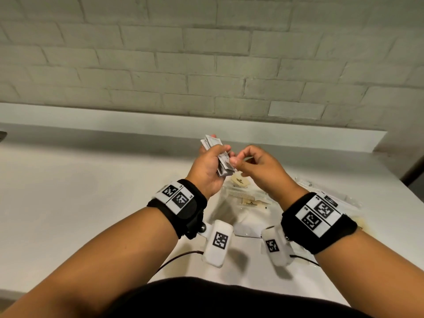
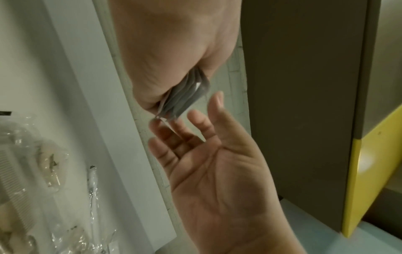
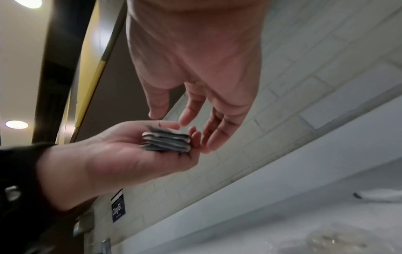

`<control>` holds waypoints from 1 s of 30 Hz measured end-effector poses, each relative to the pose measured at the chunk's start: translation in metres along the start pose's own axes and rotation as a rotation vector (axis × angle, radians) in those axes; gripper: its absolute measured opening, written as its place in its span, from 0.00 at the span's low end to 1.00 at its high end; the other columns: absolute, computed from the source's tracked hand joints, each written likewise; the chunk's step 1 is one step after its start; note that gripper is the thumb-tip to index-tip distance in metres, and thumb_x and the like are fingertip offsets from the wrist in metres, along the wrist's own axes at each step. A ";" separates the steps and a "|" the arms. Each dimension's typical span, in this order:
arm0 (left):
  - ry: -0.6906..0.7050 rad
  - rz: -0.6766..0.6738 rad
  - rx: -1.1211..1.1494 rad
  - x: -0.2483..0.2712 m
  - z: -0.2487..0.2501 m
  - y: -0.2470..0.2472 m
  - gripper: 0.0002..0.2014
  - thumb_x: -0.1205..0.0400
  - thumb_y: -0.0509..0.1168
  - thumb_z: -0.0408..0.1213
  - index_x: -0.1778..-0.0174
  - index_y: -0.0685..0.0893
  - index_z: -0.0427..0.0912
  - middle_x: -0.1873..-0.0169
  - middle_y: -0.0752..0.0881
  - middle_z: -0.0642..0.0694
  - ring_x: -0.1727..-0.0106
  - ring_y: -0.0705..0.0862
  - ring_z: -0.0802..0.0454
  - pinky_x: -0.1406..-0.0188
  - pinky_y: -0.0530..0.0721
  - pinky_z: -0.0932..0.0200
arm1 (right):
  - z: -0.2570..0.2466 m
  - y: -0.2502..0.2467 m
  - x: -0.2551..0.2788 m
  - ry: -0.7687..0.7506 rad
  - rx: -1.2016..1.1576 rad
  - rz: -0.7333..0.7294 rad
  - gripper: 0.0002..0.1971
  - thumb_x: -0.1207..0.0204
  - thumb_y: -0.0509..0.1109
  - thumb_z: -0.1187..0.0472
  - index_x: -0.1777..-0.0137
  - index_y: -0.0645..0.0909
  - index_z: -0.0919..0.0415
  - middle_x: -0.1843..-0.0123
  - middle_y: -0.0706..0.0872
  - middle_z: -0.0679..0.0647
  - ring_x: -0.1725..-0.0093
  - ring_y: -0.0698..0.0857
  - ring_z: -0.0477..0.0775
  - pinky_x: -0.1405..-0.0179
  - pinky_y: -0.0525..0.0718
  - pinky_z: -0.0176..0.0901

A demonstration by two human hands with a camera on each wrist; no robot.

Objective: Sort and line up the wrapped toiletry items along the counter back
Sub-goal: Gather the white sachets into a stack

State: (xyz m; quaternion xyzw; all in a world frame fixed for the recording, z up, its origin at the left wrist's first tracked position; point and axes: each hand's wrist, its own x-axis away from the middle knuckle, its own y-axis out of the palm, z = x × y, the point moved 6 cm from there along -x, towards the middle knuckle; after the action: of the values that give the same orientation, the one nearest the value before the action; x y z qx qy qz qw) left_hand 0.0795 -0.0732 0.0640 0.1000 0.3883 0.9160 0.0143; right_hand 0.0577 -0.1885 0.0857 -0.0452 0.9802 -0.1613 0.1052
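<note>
A: Nearest the person, what lies on the counter?

B: Just past the two wrist bands sits a loose heap of clear-wrapped toiletry items. A wrapped comb lies across it, and a small cream packet with a dark mark sits just behind the comb. More crinkled clear wrappers spread out to the right, partly hidden by the right wrist.

A: And the hands?

B: Both are raised above that heap, close together. The left hand grips a stack of small flat sachets, thumb on top and fingers curled beneath. In the right wrist view the stack shows as several thin grey-and-white layers, fanned a little at the edges, resting on the left hand's fingers.

A: Is the right hand holding anything?

B: The right hand holds nothing that shows. In the head view its fingers look loosely curled, with thumb and forefinger drawn toward each other right beside the stack. The left wrist view shows its palm open and its fingertips at the stack's lower edge; whether they touch it is hard to tell through the blur.

A: What is farther back?

B: A raised white ledge runs along the counter's rear, and behind that stands a wall of pale painted brick.
</note>
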 end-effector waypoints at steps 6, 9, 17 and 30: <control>0.160 0.038 -0.123 -0.010 0.003 0.004 0.21 0.17 0.61 0.27 0.31 0.71 0.51 0.54 0.78 0.46 0.60 0.80 0.53 0.66 0.84 0.60 | 0.010 0.015 -0.001 0.088 0.014 -0.084 0.10 0.26 0.75 0.54 0.66 0.79 0.52 0.53 0.84 0.52 0.53 0.84 0.56 0.42 0.83 0.62; 0.214 0.009 -0.213 -0.013 0.003 0.007 0.23 0.16 0.57 0.26 0.30 0.70 0.55 0.51 0.77 0.46 0.55 0.79 0.53 0.63 0.83 0.61 | 0.018 0.016 -0.004 0.219 -0.249 -0.137 0.14 0.28 0.76 0.64 0.60 0.71 0.55 0.59 0.81 0.52 0.54 0.84 0.55 0.50 0.84 0.55; 0.213 -0.013 -0.260 -0.035 -0.012 -0.002 0.26 0.16 0.57 0.25 0.33 0.69 0.63 0.44 0.76 0.43 0.52 0.84 0.54 0.56 0.86 0.56 | 0.038 0.031 -0.041 0.411 -0.301 -0.330 0.43 0.32 0.65 0.84 0.26 0.57 0.45 0.53 0.84 0.60 0.59 0.88 0.56 0.56 0.89 0.53; 0.300 -0.020 -1.345 -0.177 0.035 -0.038 0.27 0.29 0.78 0.38 0.41 0.70 0.51 0.30 0.69 0.47 0.31 0.74 0.51 0.37 0.78 0.55 | 0.107 0.024 -0.175 0.373 0.694 -0.494 0.18 0.28 0.71 0.67 0.43 0.68 0.64 0.56 0.82 0.56 0.66 0.83 0.52 0.78 0.78 0.37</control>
State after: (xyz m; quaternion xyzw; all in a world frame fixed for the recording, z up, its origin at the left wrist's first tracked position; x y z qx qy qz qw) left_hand 0.2575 -0.0406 0.0302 -0.0620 -0.2657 0.9617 0.0280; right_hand 0.2504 -0.1766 0.0126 -0.2099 0.8303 -0.5053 -0.1057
